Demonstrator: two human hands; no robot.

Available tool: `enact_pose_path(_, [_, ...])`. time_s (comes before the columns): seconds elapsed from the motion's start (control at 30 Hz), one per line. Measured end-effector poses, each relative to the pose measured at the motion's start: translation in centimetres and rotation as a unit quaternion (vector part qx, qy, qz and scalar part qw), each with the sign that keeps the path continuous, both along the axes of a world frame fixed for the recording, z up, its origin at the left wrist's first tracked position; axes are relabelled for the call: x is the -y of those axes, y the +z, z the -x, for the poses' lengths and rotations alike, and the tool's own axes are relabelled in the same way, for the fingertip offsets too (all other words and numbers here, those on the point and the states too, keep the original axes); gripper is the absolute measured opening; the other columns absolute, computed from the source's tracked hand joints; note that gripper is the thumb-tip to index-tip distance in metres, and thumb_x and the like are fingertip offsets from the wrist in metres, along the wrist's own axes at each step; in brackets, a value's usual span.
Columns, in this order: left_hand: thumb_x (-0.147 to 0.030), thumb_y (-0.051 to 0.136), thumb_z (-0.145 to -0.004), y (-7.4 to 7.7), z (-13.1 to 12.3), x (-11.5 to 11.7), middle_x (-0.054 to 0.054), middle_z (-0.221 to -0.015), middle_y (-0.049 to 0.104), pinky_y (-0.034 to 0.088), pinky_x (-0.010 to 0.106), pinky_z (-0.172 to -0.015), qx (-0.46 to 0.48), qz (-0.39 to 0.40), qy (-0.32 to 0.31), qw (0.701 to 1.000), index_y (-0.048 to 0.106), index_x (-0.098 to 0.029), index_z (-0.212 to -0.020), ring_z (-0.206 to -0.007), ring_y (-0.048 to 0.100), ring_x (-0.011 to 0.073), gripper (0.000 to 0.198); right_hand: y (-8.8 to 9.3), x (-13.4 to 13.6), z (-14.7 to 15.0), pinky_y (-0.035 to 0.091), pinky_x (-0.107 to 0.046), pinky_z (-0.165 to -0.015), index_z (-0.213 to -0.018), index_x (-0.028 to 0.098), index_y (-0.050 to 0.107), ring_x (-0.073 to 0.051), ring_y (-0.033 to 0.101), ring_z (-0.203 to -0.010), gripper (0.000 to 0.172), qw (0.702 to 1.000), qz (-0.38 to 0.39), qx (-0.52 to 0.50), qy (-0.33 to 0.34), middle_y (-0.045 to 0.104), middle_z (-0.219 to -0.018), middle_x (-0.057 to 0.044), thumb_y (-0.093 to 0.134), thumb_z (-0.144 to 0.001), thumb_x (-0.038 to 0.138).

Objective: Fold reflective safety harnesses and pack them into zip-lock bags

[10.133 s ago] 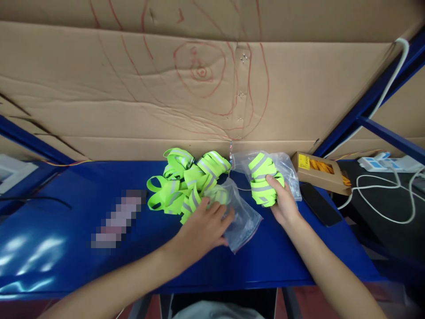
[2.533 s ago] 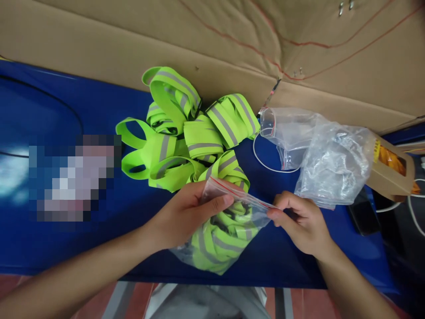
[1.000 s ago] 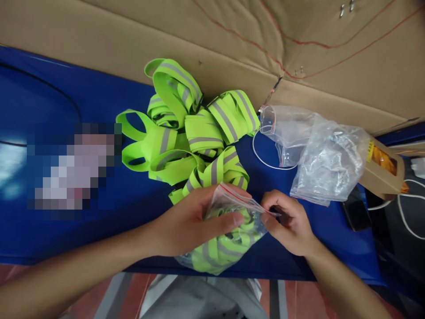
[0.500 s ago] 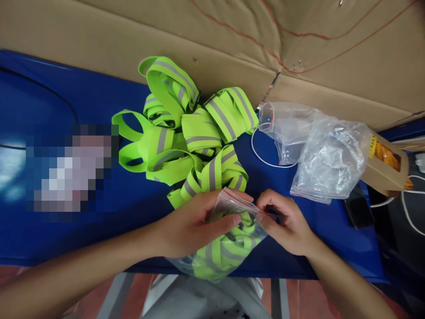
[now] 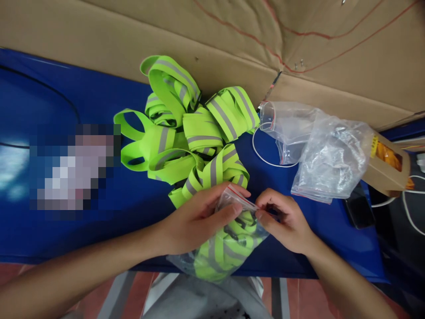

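A clear zip bag (image 5: 244,204) with a red line along its top hangs at the table's front edge. Inside it lie folded neon-green reflective straps (image 5: 221,257) with grey stripes. My left hand (image 5: 199,221) grips the bag's upper left part, thumb in front and fingers behind. At the other end of the red-lined top, my right hand (image 5: 285,221) pinches the corner between thumb and forefinger. Just beyond my hands, a heap of loose neon-green reflective straps (image 5: 202,133) rests on the table, some rolled, some looped.
Empty clear zip bags (image 5: 332,155) lie at the right, near a cardboard box (image 5: 385,166) and a black phone (image 5: 359,206). A white cable (image 5: 262,157) loops beside the bags. Brown cardboard (image 5: 232,40) lines the back of the blue table (image 5: 133,230). A blurred-out object lies at left.
Both hands keep their hold on the zip bag, with only a slight shift of my left thumb and fingers along its top. The view has moved a little; the strap heap lies unchanged.
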State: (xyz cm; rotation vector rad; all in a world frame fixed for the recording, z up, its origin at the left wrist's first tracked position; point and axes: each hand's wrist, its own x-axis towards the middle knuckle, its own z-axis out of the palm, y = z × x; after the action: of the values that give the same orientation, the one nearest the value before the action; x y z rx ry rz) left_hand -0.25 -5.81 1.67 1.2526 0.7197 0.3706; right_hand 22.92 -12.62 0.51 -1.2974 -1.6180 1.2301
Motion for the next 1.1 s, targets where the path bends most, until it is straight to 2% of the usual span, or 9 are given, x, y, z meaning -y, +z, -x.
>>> enact_pose_path(0.17, [-0.038, 0.055, -0.106, 0.4, 0.0, 0.1, 0.006, -0.109, 0.077, 0.057, 0.025, -0.088, 0.030, -0.046, 0.042, 0.998, 0.069, -0.016, -0.117, -0.099, 0.072, 0.0169, 0.029, 0.0, 0.2, -0.3, 0.039, -0.021, -0.056, -0.092, 0.021, 0.060, -0.007, 0.050, -0.060, 0.008, 1.000, -0.005, 0.011, 0.002, 0.056, -0.071, 0.006, 0.062, -0.099, 0.021])
enact_pose_path(0.23, [-0.038, 0.051, -0.108, 0.4, 0.0, 0.0, 0.005, -0.109, 0.078, 0.056, 0.023, -0.087, 0.023, -0.069, 0.044, 0.996, 0.071, -0.017, -0.113, -0.099, 0.073, 0.0159, 0.030, -0.1, 0.4, -0.3, 0.039, -0.021, -0.055, -0.098, 0.021, 0.062, -0.008, 0.052, -0.060, 0.003, 1.000, 0.011, 0.015, 0.010, 0.057, -0.071, 0.005, 0.063, -0.100, 0.024])
enact_pose_path(0.3, [-0.036, 0.048, -0.110, 0.3, 0.0, -0.1, 0.004, -0.108, 0.079, 0.056, 0.023, -0.089, 0.008, -0.090, 0.042, 0.995, 0.073, -0.018, -0.113, -0.100, 0.074, 0.0149, 0.031, -0.2, 0.5, -0.3, 0.039, -0.021, -0.055, -0.104, 0.022, 0.064, -0.008, 0.052, -0.059, 0.006, 0.999, 0.020, 0.019, 0.015, 0.056, -0.069, 0.006, 0.065, -0.099, 0.025])
enact_pose_path(0.43, [-0.032, 0.046, -0.111, 0.0, 0.0, -0.1, 0.000, -0.107, 0.079, 0.054, 0.021, -0.092, -0.004, -0.126, 0.040, 0.991, 0.073, -0.020, -0.111, -0.102, 0.074, 0.0129, 0.030, -0.2, 0.7, 0.0, 0.033, -0.020, -0.050, -0.102, 0.022, 0.065, -0.006, 0.045, -0.053, 0.005, 1.000, 0.006, 0.013, 0.005, 0.049, -0.063, 0.008, 0.067, -0.098, 0.022])
enact_pose_path(0.6, [-0.029, 0.044, -0.111, -0.1, 0.1, 0.1, -0.001, -0.101, 0.080, 0.056, 0.022, -0.087, -0.008, -0.126, 0.038, 0.991, 0.075, -0.021, -0.106, -0.096, 0.075, 0.0130, 0.032, -0.2, 1.0, 0.2, 0.027, -0.020, -0.046, -0.100, 0.022, 0.064, -0.005, 0.038, -0.049, 0.004, 1.000, 0.019, -0.022, 0.010, 0.047, -0.060, 0.010, 0.066, -0.099, 0.018])
enact_pose_path(0.77, [-0.030, 0.046, -0.109, 0.2, -0.1, 0.2, 0.000, -0.097, 0.080, 0.056, 0.021, -0.083, -0.029, -0.137, 0.047, 0.989, 0.076, -0.019, -0.102, -0.091, 0.075, 0.0134, 0.032, -0.2, 0.9, -0.1, 0.027, -0.020, -0.047, -0.098, 0.022, 0.062, -0.005, 0.037, -0.049, 0.005, 0.999, 0.031, -0.027, 0.020, 0.045, -0.059, 0.010, 0.066, -0.099, 0.020])
enact_pose_path(0.93, [-0.035, 0.060, -0.102, 0.3, -0.1, 0.2, 0.002, -0.093, 0.081, 0.056, 0.021, -0.069, -0.025, -0.081, 0.029, 0.996, 0.077, -0.018, -0.104, -0.081, 0.075, 0.0150, 0.024, 0.0, 0.7, -0.1, 0.027, -0.023, -0.048, -0.104, 0.022, 0.065, -0.006, 0.035, -0.050, 0.006, 1.000, 0.012, 0.005, 0.028, 0.040, -0.058, 0.010, 0.067, -0.099, 0.024])
enact_pose_path(1.1, [-0.026, 0.061, -0.099, 0.2, -0.1, 0.4, 0.000, -0.090, 0.081, 0.056, 0.020, -0.072, -0.051, -0.143, 0.041, 0.988, 0.077, -0.020, -0.096, -0.081, 0.075, 0.0130, 0.017, -0.2, 1.0, 0.4, 0.026, -0.024, -0.046, -0.102, 0.023, 0.068, -0.006, 0.034, -0.045, 0.003, 0.999, -0.027, 0.023, 0.009, 0.039, -0.055, 0.010, 0.067, -0.099, 0.022])
